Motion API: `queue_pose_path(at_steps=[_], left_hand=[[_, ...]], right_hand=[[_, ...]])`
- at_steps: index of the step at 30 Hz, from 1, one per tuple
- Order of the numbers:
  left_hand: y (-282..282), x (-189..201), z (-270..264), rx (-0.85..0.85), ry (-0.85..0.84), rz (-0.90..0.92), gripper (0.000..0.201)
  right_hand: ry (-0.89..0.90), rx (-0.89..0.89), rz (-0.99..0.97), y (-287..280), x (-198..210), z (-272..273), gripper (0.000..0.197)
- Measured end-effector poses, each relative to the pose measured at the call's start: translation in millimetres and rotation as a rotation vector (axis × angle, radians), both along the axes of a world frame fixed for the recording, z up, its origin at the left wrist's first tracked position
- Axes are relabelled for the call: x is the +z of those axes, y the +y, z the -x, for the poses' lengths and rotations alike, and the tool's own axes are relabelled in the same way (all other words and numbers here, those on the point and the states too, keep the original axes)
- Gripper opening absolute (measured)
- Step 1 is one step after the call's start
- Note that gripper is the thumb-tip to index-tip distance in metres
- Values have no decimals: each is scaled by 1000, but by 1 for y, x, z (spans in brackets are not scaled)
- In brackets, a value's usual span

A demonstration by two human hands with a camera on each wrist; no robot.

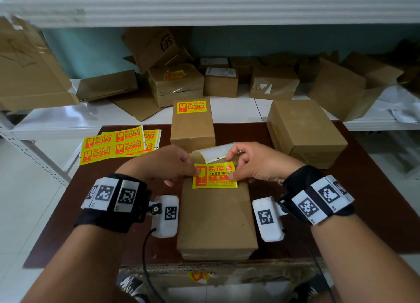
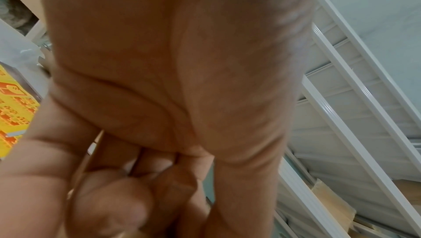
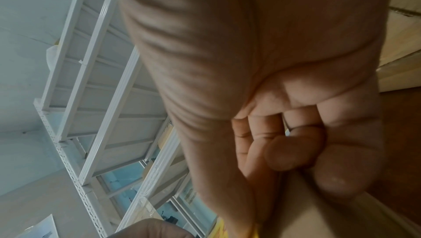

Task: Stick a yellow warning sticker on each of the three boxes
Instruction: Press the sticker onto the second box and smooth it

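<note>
Sticker (image 1: 214,175) sits over the far end of the box (image 1: 217,218) at the table's (image 1: 354,211) near edge, left hand (image 1: 166,164) and right hand (image 1: 256,164) each pinching a side. Best laid flat from one side and smoothed across, square to the box edges, to avoid creases.

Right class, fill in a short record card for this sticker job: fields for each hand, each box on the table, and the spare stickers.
left hand: pinches left edge of yellow sticker
right hand: holds sticker's right side and curled white backing
near box: sticker being laid at its far end
middle box: already stickered
right box: no sticker visible
sticker sheets: on table, far left
</note>
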State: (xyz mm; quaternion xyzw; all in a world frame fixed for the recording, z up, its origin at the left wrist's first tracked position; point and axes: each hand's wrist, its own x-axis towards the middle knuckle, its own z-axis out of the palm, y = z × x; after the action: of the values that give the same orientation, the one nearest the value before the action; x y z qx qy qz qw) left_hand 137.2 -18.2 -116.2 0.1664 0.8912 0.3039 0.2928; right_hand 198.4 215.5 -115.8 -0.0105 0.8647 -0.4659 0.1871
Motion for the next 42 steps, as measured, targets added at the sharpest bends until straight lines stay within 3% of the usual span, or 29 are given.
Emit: queue_pose_path(at_steps=[32,42], left_hand=[[5,5,-2,15,-11,61,25],[-2,3,4,8,-22,139,33]], right_hand=[[33,-53,-104,-4,-5,4,40],[58,-57,-101,-3,-9,6,42]])
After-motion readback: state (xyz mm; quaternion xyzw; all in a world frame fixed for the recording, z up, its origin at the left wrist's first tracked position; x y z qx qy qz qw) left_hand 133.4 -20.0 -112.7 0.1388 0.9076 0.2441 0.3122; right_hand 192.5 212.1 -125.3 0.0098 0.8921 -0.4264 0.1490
